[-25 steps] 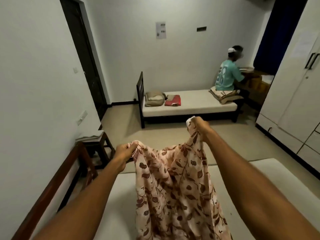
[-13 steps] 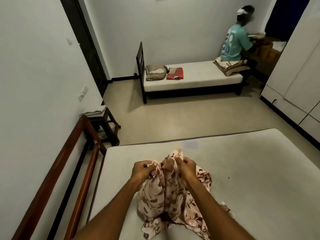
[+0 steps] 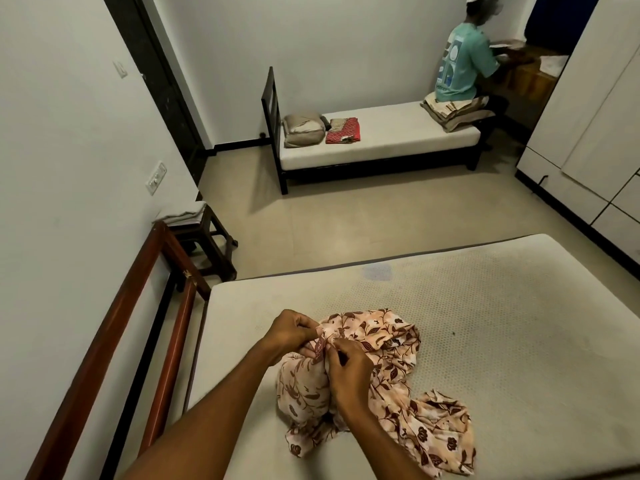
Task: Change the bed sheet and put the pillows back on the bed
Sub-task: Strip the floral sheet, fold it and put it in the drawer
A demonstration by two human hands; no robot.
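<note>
A crumpled pink sheet with brown leaf print lies bunched on the bare grey mattress of the near bed. My left hand and my right hand are close together over the bunch, both pinching the same gathered edge of the sheet. The rest of the cloth trails toward me and to the right. A beige pillow and a folded red cloth lie on the far bed.
A wooden headboard rail runs along the left wall, with a dark stool holding folded cloth beyond it. A person in a teal shirt sits at the far bed's end. White wardrobes line the right side.
The sheet was held up and stretched between my spread hands; now it lies bunched on the mattress and my hands have come together on one edge. My view has tilted downward.
</note>
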